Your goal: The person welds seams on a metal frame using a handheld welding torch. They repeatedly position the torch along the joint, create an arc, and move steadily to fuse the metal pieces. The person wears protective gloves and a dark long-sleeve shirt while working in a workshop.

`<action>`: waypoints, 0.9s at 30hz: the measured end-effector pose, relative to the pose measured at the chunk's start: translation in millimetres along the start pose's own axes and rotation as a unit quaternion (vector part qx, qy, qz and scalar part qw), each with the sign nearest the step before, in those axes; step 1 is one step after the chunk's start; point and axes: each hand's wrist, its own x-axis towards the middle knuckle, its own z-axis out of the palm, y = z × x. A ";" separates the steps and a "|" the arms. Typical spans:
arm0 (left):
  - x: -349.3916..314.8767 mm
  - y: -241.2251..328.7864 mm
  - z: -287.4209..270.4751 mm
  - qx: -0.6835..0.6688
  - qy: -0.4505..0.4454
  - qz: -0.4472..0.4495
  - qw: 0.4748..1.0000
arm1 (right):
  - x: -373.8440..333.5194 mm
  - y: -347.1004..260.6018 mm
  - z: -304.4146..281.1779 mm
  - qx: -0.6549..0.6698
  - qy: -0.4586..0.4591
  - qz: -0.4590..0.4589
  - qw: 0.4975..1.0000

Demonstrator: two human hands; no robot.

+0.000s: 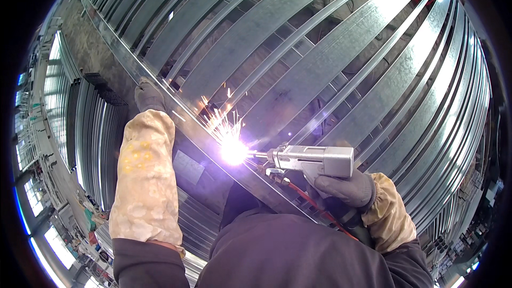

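My right hand (pixel 349 189), in a grey glove with a tan sleeve cover, is closed round the grip of a silver handheld welding gun (pixel 320 160). The gun's thin nozzle points left at the edge rail (pixel 266 189) of a metal frame. At its tip is a bright white-violet glare (pixel 233 151), with sparks flying up and left; the glare hides the joint beneath. My left hand (pixel 149 96), also gloved, is closed on the same rail farther up and to the left, its fingers partly hidden. A red hose (pixel 306 196) runs below the gun.
Long flat galvanized bars (pixel 314 58) and narrower strips fan away from the rail, with gaps between them. Stacked metal profiles (pixel 88 133) stand at left. A pale rectangular sheet (pixel 188 167) lies below the rail, between my left forearm and the glare.
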 end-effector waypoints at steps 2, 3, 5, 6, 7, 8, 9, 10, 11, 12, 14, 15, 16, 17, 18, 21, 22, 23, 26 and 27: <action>0.5 -3.2 -1.5 0.008 0.002 0.021 1.000 | -0.3 -2.4 3.6 0.005 0.007 -0.002 1.000; 0.9 -4.4 -1.9 0.007 0.004 0.009 1.000 | -0.4 -3.0 4.7 0.008 0.011 -0.003 1.000; -7.8 12.0 -3.6 0.003 0.002 -0.013 1.000 | -1.2 0.5 3.8 0.009 0.021 -0.004 1.000; -6.1 9.8 -0.1 0.002 -0.003 -0.013 1.000 | -1.6 1.9 3.2 0.010 0.026 -0.005 1.000; -2.5 6.7 -1.8 0.001 -0.004 -0.013 1.000 | -1.9 1.6 3.3 0.003 0.022 -0.001 1.000; 0.2 3.4 -3.1 0.001 -0.004 -0.014 1.000 | -2.3 1.1 3.0 -0.004 0.019 0.002 1.000; 2.4 -0.4 -5.1 -0.003 -0.020 -0.022 1.000 | -2.9 0.9 2.7 -0.011 0.015 0.005 1.000; 1.8 1.8 -6.3 -0.007 -0.040 -0.028 0.999 | -3.5 1.6 1.1 -0.018 0.017 0.001 1.000; 0.4 4.9 -6.6 -0.012 -0.060 -0.035 0.998 | -4.2 2.6 -1.0 -0.025 0.019 -0.003 1.000; -0.5 6.9 -4.8 -0.014 -0.061 -0.034 0.997 | -4.5 3.4 -2.3 -0.032 0.021 -0.007 0.999; 2.5 2.3 -3.9 -0.018 -0.061 -0.035 0.997 | -5.8 3.9 -1.2 -0.029 0.025 -0.010 0.999; 4.2 -0.6 -3.5 0.021 -0.062 -0.005 0.998 | -6.6 4.3 -0.7 -0.027 0.027 -0.012 0.999; 7.0 -4.9 -4.0 0.061 -0.062 0.024 0.996 | -7.4 5.7 -1.1 -0.020 0.023 -0.003 1.000; 9.2 -9.0 -3.8 0.077 -0.058 0.037 0.995 | -8.2 7.8 -2.4 -0.014 0.018 0.005 1.000; 11.2 -13.5 -4.4 0.094 -0.053 0.050 0.993 | -8.8 9.0 -2.9 -0.007 0.014 0.014 1.000; 6.6 -7.2 -2.0 0.068 -0.046 0.037 0.996 | -8.9 8.1 -2.6 -0.016 0.019 -0.002 1.000; 6.2 -4.9 -3.4 0.057 -0.047 0.028 0.997 | -9.3 8.8 -2.7 -0.016 0.019 0.002 1.000; 5.6 -2.9 -5.1 0.034 -0.052 0.012 0.998 | -9.8 9.9 -3.0 -0.017 0.019 0.005 1.000; -4.9 14.4 -9.1 -0.058 -0.076 -0.049 0.994 | -11.9 9.4 -2.6 -0.020 0.023 0.011 0.999; -9.2 19.3 -9.5 -0.041 -0.059 -0.038 0.997 | -12.7 9.0 -2.4 -0.022 0.024 0.012 0.999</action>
